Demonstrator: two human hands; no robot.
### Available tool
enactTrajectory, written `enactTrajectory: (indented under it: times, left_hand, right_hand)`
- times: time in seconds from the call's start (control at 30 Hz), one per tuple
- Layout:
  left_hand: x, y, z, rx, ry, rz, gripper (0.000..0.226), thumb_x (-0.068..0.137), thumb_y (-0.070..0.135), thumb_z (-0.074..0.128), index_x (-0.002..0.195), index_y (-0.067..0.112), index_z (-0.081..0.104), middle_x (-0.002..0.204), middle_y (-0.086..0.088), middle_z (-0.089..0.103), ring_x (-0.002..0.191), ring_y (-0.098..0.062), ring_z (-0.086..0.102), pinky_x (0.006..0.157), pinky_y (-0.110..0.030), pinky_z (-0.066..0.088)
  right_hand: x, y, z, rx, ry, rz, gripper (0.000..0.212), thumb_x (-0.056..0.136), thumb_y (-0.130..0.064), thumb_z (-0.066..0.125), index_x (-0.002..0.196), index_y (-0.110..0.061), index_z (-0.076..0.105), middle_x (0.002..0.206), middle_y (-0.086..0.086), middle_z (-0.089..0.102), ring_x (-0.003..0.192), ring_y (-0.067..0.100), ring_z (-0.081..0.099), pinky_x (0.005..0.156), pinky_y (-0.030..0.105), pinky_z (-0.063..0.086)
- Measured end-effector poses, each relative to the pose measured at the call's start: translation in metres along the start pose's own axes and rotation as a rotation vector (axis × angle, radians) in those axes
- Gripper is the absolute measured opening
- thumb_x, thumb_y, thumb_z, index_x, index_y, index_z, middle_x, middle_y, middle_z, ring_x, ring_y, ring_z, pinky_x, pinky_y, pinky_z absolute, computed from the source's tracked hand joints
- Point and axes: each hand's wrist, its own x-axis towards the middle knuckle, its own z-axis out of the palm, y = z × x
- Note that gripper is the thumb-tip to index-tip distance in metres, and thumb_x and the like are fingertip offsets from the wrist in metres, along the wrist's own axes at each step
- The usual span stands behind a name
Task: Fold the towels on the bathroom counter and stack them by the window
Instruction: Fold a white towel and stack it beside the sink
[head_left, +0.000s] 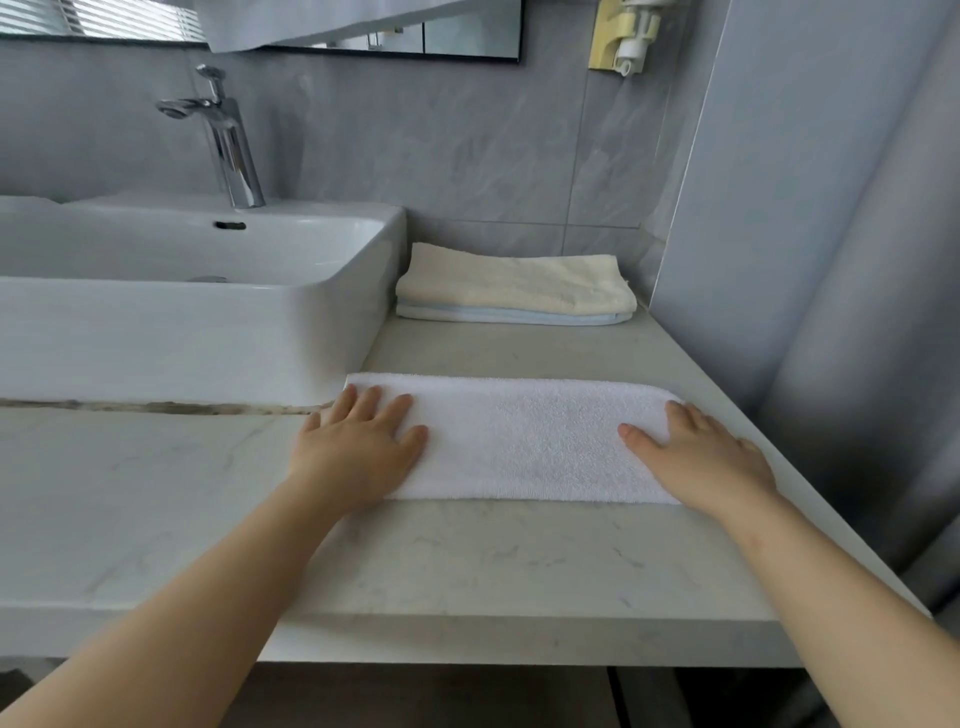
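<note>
Well, far left & up top, window blinds (98, 18) show as a bright strip. Below them a chrome faucet (231, 140) stands upright on the back ledge of a white rectangular basin (208, 322). The basin sits on the pale marble-look counter (467, 561) & fills the left half of the view. A dark seam (156, 406) runs along the counter at the basin's front foot.

Just right of the basin's front corner, the left hand (358, 441) lies flat, palm down, on the left end of a white towel (524, 441). Its fingers are straight & slightly spread, pressing, gripping nothing; the pinky side hangs off the cloth onto the counter. The towel is folded into a long narrow strip, laid crosswise on the counter w/ its left end just beside the basin's corner.

Behind it, apart, by the back wall & close against the basin's right side (can't tell if touching), sits a stack of 2 folded towels: a cream towel (514, 283) on top of a light-blue towel (498, 314), edges roughly aligned.

The right hand (701, 457) rests flat on the white towel's right end, fingers extended & relaxed, thumb pointing inward over the cloth, nothing grasped. Up top right, a yellow-backed soap dispenser (623, 34) is fixed to the grey tile wall.
</note>
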Motion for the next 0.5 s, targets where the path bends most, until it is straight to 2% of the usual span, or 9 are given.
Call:
enactTrajectory:
  times: [0.07,0.17,0.3,0.4,0.5]
  left_hand:
    - [-0.006,0.003,-0.002,0.048,0.071,-0.046,0.052,0.097,0.049,0.017,0.146,0.035,0.019,0.159,0.001,0.003,0.146,-0.022,-0.008,0.117,-0.047,0.002]
    - [-0.008,0.01,-0.007,0.144,0.148,0.003,0.053,0.095,0.054,0.018,0.146,0.039,0.019,0.159,-0.004,-0.002,0.145,-0.029,-0.013,0.116,-0.048,-0.006]
    - [-0.009,0.011,-0.006,-0.021,-0.044,-0.055,0.064,0.085,0.073,0.019,0.144,0.047,0.012,0.158,-0.005,0.005,0.144,-0.035,-0.002,0.116,-0.047,0.005]
    - [-0.005,0.011,-0.006,-0.003,-0.073,-0.072,0.067,0.081,0.078,0.019,0.142,0.051,0.011,0.157,-0.004,0.007,0.142,-0.035,0.008,0.114,-0.048,0.013]
    - [-0.002,0.013,-0.007,0.028,-0.058,-0.07,0.062,0.084,0.075,0.02,0.142,0.052,0.015,0.155,-0.002,0.013,0.138,-0.034,0.017,0.111,-0.047,0.016]
  right_hand:
    - [-0.008,-0.003,0.001,-0.102,0.141,-0.005,0.072,0.093,-0.062,0.02,0.151,-0.019,0.015,0.159,0.0,0.008,0.147,0.021,0.001,0.117,0.042,0.008]
    - [-0.02,-0.012,0.0,-0.206,0.267,-0.087,0.065,0.093,-0.063,0.019,0.149,-0.034,0.008,0.16,0.002,-0.003,0.146,0.027,-0.009,0.116,0.046,-0.002]
    - [-0.022,-0.026,0.003,-0.121,0.069,-0.096,0.07,0.084,-0.076,0.016,0.146,-0.046,0.005,0.159,0.0,-0.007,0.146,0.028,-0.006,0.112,0.056,0.003]
    - [-0.017,-0.03,0.004,-0.087,-0.039,-0.081,0.071,0.08,-0.08,0.015,0.145,-0.05,0.008,0.159,-0.001,-0.003,0.146,0.027,0.001,0.111,0.057,0.011]
    - [-0.013,-0.031,0.004,-0.082,-0.04,-0.082,0.071,0.081,-0.079,0.017,0.145,-0.049,0.008,0.159,-0.001,0.0,0.145,0.027,0.003,0.11,0.053,0.014]
